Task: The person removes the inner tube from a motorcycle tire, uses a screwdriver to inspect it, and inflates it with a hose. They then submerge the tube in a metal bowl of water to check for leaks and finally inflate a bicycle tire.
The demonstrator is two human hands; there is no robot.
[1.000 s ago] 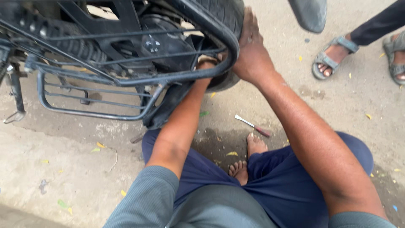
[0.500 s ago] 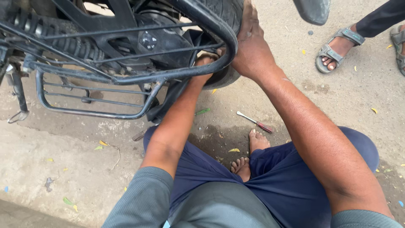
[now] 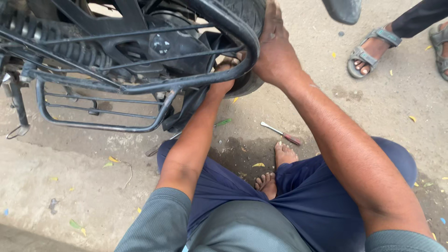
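Two hands work at the rear wheel of a motorcycle that fills the upper left of the frame. The right hand (image 3: pixel 275 51) lies flat and spread against the black tyre (image 3: pixel 247 18) at top centre, pressing on the tread and sidewall without closing round anything. The left hand (image 3: pixel 226 70) reaches in behind the curved black guard rail (image 3: pixel 140 86), its fingers curled near the tyre's lower edge and a fold of dark rubber or cloth (image 3: pixel 193 100) hanging there; the rail hides the grip, so I cannot tell whether it is closed on something.

As for progress, the wheel sits in the frame with the tyre on it, and the hanging dark fold suggests the job is midway rather than finished, though that is only a judgement. A screwdriver with a reddish handle (image 3: pixel 282 134) lies unused on the ground just beyond the person's bare feet (image 3: pixel 275 168), at centre frame, and a second thin tool (image 3: pixel 158 147) seems to lie under the left forearm, too hidden to identify.

The surface is rough outdoor concrete (image 3: pixel 70 186), dusty, with a dark damp stain around the feet and small yellow and green leaves scattered about. At upper right another person's sandalled foot (image 3: pixel 371 49) stands well apart from the work.
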